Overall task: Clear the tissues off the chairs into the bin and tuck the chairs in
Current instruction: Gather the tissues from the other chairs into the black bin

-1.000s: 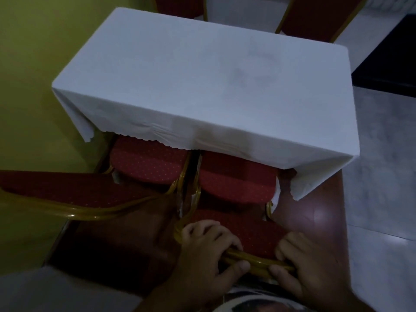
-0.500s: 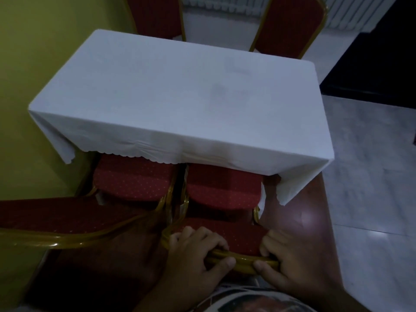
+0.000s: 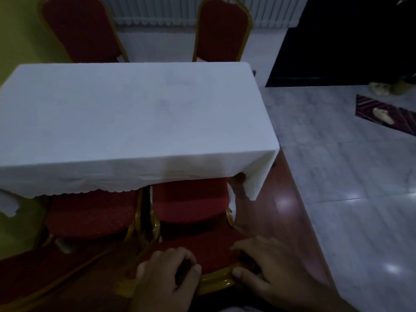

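Note:
A red chair with a gold frame (image 3: pixel 191 203) stands in front of me, its seat partly under the white-clothed table (image 3: pixel 135 113). My left hand (image 3: pixel 164 278) and my right hand (image 3: pixel 263 266) both grip the gold top rail of its backrest (image 3: pixel 216 281). A second red chair (image 3: pixel 90 212) sits to its left, seat partly under the cloth, its backrest at the lower left. No tissue or bin shows in this view; a small white scrap (image 3: pixel 64 246) lies by the left chair's leg.
Two more red chairs (image 3: pixel 83 30) (image 3: pixel 222 32) stand at the table's far side. A yellow wall closes the left. Grey marble floor spreads to the right, with a striped mat (image 3: pixel 387 113) and slippers. A dark doorway lies beyond.
The view has tilted up, showing the far chairs and the floor on the right. The near chair's seat sits a little further under the cloth. Both hands stay on the backrest rail.

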